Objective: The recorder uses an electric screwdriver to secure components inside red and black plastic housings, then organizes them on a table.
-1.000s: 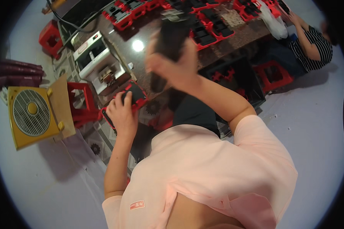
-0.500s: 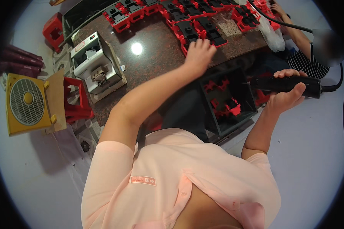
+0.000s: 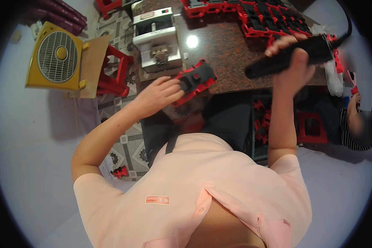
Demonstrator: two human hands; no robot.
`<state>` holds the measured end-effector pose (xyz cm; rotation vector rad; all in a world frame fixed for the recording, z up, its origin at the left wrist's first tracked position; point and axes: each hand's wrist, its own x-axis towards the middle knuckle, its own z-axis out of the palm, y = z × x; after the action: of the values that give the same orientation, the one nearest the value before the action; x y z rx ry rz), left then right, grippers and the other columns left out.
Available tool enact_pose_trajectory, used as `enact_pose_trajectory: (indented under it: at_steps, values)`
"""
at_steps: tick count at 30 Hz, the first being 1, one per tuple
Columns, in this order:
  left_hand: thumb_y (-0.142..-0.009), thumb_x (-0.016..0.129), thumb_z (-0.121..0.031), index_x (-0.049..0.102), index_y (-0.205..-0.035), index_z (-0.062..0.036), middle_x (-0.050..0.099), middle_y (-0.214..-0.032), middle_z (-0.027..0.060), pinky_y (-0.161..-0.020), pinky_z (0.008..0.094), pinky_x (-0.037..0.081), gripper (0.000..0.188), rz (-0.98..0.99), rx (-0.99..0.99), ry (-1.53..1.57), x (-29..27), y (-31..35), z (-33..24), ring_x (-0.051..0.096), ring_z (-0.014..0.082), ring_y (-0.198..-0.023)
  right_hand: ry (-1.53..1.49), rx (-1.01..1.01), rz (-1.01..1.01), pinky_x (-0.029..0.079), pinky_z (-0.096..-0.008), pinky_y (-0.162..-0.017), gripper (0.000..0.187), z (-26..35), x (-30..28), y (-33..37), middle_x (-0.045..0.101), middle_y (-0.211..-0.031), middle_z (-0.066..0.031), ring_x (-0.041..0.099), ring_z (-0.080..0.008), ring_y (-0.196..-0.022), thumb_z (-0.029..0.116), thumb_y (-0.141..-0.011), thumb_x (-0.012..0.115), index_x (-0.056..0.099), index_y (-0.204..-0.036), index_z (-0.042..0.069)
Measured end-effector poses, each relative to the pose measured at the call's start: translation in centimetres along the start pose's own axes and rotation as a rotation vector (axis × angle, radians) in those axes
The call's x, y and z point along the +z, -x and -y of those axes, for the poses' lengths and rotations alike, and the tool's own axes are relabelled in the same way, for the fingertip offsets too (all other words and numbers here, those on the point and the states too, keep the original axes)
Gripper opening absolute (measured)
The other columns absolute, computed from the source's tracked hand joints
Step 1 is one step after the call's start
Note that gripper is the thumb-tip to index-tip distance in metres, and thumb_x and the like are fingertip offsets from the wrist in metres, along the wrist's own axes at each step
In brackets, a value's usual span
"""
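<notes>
My left hand [image 3: 158, 97] is closed on the left end of a red and black plastic part [image 3: 197, 80] at the table's front edge. The part lies slanted, its black face up, with a red rim around it. Over the right side of the table my right hand [image 3: 294, 72] grips a thick black electric screwdriver [image 3: 266, 65]. Its narrow end points left, apart from the part, and a black cord [image 3: 346, 35] leaves the other end. No bit can be made out at its tip.
Several similar red and black parts [image 3: 262, 20] stand in rows at the back of the speckled table [image 3: 223, 53]. A white and silver machine [image 3: 157, 41] is at the left. A dark bin [image 3: 258, 155] holds red pieces below. Another person's hand [image 3: 354, 99] shows at far right.
My left hand has brought one red and black part from the rows toward me and left. My right hand has raised the screwdriver over the table. The view has shifted.
</notes>
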<state>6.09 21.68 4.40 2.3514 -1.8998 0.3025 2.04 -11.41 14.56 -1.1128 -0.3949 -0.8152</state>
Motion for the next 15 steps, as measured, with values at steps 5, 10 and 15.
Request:
enact_pose_trajectory:
  at_steps: [5, 10, 15]
  values:
    - [-0.075, 0.066, 0.000, 0.061, -0.123, -0.0088, 0.058, -0.133, 0.0089, -0.112, 0.0477, 0.037, 0.049, 0.052, -0.287, -0.048, -2.0, 5.3, 1.2, 0.048, 0.0301, -0.137, -0.056, -0.036, 0.241, 0.056, -0.0310, -0.067, 0.030, -9.8, 8.7, -0.2, 0.065, -0.081, -0.0082, 0.064, -0.0159, -0.070, 0.005, -0.093, 0.070, 0.051, -0.115, 0.000]
    - [-0.075, 0.076, -0.013, 0.059, -0.130, -0.0096, 0.050, -0.143, 0.0174, -0.111, 0.0514, 0.038, 0.058, -0.229, -0.611, 0.150, 1.0, 2.1, -2.7, 0.044, 0.0418, -0.137, 0.010, -0.174, 0.143, 0.054, -0.0238, -0.065, 0.051, -15.3, 16.1, 2.1, 0.066, -0.086, -0.0016, 0.064, -0.0071, -0.074, 0.020, -0.077, 0.090, 0.054, -0.110, 0.004]
    - [-0.074, 0.081, -0.022, 0.049, -0.141, -0.0157, 0.046, -0.143, 0.0185, -0.109, 0.0584, 0.036, 0.074, -0.201, -0.790, -0.112, 4.3, -1.9, -5.4, 0.046, 0.0455, -0.128, 0.135, -0.063, 0.232, 0.054, -0.0243, -0.064, 0.053, -17.4, 17.0, 3.3, 0.065, -0.085, -0.0005, 0.063, -0.0071, -0.073, 0.025, -0.075, 0.092, 0.052, -0.105, 0.005]
